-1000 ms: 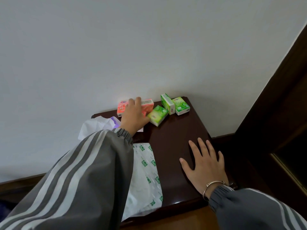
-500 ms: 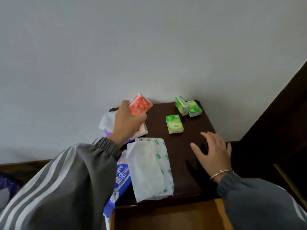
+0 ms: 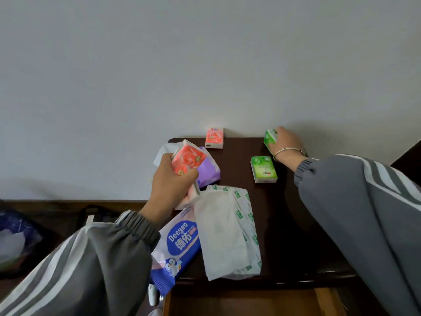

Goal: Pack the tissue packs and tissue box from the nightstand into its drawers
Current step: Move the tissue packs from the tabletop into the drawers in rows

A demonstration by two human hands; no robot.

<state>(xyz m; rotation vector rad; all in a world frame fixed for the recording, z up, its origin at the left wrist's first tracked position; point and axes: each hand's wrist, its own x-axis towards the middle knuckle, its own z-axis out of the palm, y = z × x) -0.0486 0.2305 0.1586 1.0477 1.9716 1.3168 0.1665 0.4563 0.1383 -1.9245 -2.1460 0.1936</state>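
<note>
My left hand is raised above the left side of the dark nightstand, shut on an orange-red tissue pack, with a second pale pack partly hidden under the fingers. My right hand grips a green tissue pack at the back right corner by the wall. Another green pack lies flat in front of it. One orange pack stands against the wall. A purple tissue pack, a white pack with green print and a blue-white Deeyeo pack lie on the left half.
Below the nightstand's front edge an open wooden drawer shows its light interior. A white wall rises behind. A dark bag with white contents sits on the floor at far left. Dark wooden furniture borders the right.
My right hand has left the front of the nightstand and reached to the back right corner, closing on a green pack. My left hand has drawn the orange pack nearer.
</note>
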